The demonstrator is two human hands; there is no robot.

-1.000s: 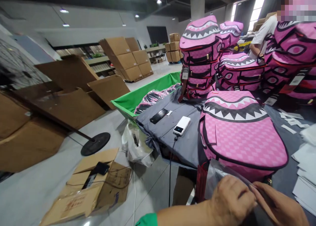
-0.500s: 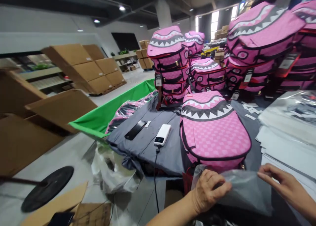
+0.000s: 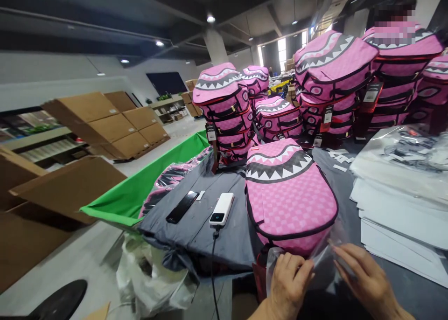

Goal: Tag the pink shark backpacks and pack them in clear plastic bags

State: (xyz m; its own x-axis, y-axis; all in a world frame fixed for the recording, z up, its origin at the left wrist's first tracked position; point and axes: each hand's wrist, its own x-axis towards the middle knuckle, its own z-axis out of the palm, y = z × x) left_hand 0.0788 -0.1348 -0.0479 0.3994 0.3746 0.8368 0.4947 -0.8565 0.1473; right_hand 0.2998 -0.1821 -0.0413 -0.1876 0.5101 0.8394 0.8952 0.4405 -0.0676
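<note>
A pink checkered backpack (image 3: 292,203) with a shark-mouth print lies flat before me on the grey-covered table. At its near end, a clear plastic bag (image 3: 324,264) is stretched between my two hands. My left hand (image 3: 290,278) pinches the bag just below the backpack's bottom edge, its fingers closed on the film. To the right, my right hand (image 3: 364,273) holds the bag's other side between thumb and fingers, close to the backpack's lower right corner. The backpack's underside is hidden.
Stacks of similar backpacks (image 3: 224,107) stand at the back. Left of the backpack lie a white power bank (image 3: 222,209) with a cable and a black phone (image 3: 182,207). White sheets (image 3: 395,217) and plastic bags (image 3: 416,156) are piled right. A green bin (image 3: 115,203) borders the table.
My right hand has moved in toward the backpack and my left hand, drawing the plastic bag up by the backpack's near right corner. The view has shifted slightly right and up.
</note>
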